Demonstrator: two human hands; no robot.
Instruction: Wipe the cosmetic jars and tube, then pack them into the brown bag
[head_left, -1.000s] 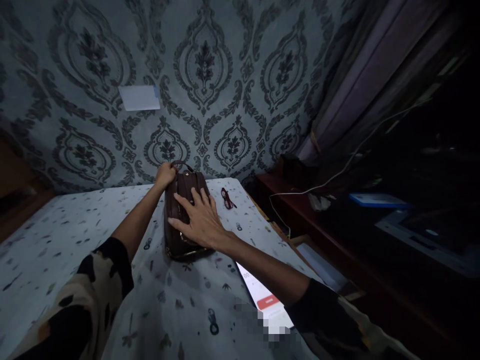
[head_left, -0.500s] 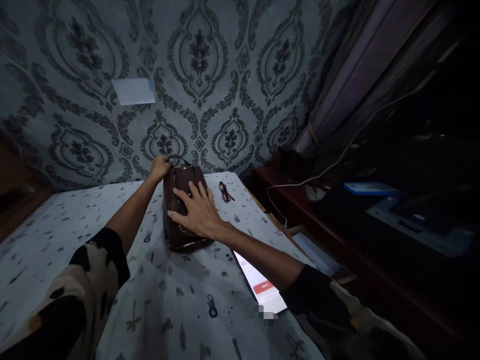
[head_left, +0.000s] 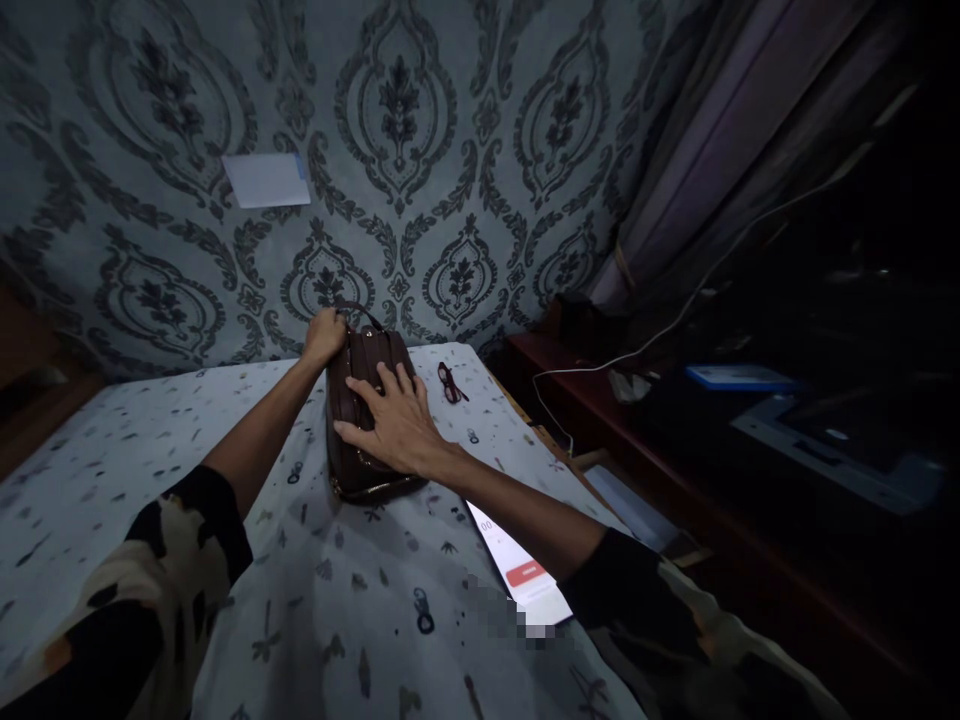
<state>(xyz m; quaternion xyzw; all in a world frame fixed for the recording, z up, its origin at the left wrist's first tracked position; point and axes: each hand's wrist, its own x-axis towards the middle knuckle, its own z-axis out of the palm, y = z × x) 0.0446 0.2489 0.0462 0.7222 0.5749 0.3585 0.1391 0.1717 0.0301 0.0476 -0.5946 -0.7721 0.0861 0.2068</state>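
A dark brown handbag (head_left: 379, 347) with gold zippers and a thin top handle lies on the bed, its handle end toward the wall. My left hand (head_left: 326, 335) is closed at the bag's far left corner, by the zipper edge; the exact part between its fingers is hidden. Spread flat over the middle of the bag, my right hand (head_left: 397, 420) presses on its upper face with fingers apart. Beyond the bag's right side lie dark red-framed glasses (head_left: 450, 384). A phone (head_left: 529, 575) with a lit screen rests partly beneath my right forearm.
The bed (head_left: 247, 410) has a white printed sheet. Behind it stands a patterned wall (head_left: 397, 220) with a white paper (head_left: 268, 181) on it. To the right, a white cable (head_left: 637, 350) runs over a dark red surface (head_left: 540, 350), near a blue-edged object (head_left: 742, 378).
My left forearm and sleeve have shifted slightly left and down, while the left hand stays at the bag's corner. The right hand and the bag look unmoved.
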